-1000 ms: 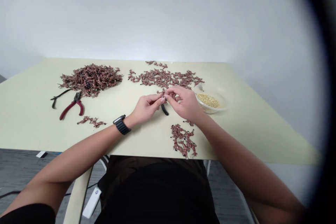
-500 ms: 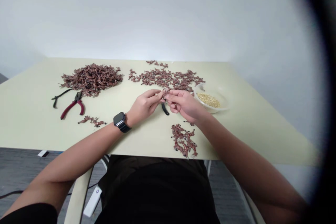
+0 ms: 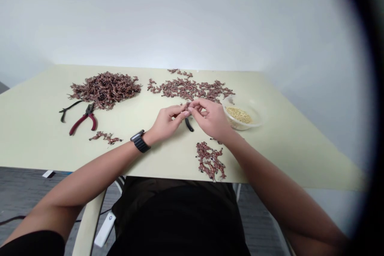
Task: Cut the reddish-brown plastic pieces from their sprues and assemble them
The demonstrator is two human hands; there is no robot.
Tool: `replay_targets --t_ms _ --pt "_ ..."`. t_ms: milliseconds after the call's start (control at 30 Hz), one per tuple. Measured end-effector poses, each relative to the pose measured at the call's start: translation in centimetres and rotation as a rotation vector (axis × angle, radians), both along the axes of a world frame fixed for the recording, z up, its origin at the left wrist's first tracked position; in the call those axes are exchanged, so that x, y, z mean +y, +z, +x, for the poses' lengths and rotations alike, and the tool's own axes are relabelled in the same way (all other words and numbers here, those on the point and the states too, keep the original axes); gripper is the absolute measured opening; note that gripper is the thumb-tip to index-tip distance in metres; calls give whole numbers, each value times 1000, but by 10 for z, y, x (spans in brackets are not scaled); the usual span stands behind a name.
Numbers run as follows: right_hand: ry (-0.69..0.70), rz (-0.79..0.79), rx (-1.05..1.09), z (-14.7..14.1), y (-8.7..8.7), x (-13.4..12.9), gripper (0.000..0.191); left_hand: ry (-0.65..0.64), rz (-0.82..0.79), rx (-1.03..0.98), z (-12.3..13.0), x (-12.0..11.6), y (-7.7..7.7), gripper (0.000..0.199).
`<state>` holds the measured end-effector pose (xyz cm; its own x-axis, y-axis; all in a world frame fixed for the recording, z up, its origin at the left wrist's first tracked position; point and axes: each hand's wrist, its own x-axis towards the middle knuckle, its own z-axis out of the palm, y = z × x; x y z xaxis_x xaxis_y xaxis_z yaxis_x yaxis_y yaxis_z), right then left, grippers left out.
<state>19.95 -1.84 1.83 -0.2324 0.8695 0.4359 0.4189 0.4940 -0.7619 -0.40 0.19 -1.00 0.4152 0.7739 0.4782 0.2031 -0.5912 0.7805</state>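
Note:
My left hand (image 3: 168, 122) and my right hand (image 3: 210, 118) meet over the middle of the table, fingertips pinched together on a small brown animal figurine (image 3: 188, 105). Fingers cover most of the figurine. Beneath the hands, a black curved tool handle (image 3: 189, 125) lies on the table, its other end hidden. Close behind them spreads a loose layer of similar brown figurines (image 3: 192, 89). Beside my right hand stands a clear plastic bowl (image 3: 257, 122) with small gold-coloured pieces (image 3: 239, 115) in it. A group of figurines (image 3: 210, 162) lies below my right wrist.
A tall heap of brown figurines (image 3: 106, 88) sits at the back left. In front of it lie red-handled pliers (image 3: 82, 122) and a black tool (image 3: 70, 109). A few figurines (image 3: 105, 138) rest nearer the front edge of the pale table (image 3: 39, 140).
Both hands have turned a little around the figurine. My right fingers are now more bent with the wrist raised, and my left thumb has come up against the right fingertips.

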Motion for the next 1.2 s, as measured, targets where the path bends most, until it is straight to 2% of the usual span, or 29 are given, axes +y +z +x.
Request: replay_targets --t_ms 100,200,333,467,633,733,800,833,900,967,1033,1100,1200 --pt "-26 101 -106 1 -1 1 13 -29 -42 -21 0 0 0 40" --pt "-16 126 -138 1 -2 0 14 -40 -52 -27 0 0 0 41" --pt "-22 63 -74 -2 -3 -2 16 -3 72 23 -1 1 -3 35" --pt "38 -165 158 -5 -4 -1 19 48 291 94 -6 7 -9 29" --pt "269 -642 554 -2 -1 5 30 51 510 185 -13 13 -10 32" --pt "350 -804 646 1 1 8 34 37 477 138 -10 11 -8 31" --pt "324 -786 632 2 0 9 33 35 338 61 -6 8 -6 29" --pt "279 -738 596 2 -2 10 32 30 244 17 -4 7 -6 29" --pt "128 -543 438 3 -4 11 29 0 45 -70 -2 7 -6 33" --pt "-33 -286 152 6 -5 11 25 -40 -120 -149 -1 9 -7 39" --pt "-96 -130 -177 8 -7 10 31 -71 -232 -213 -3 12 -8 43" --pt "-69 -132 -437 10 -9 8 41 -97 -297 -247 -5 14 -9 42" --pt "-8 -165 -643 8 -14 4 43 -131 -335 -265 -7 17 -12 40"
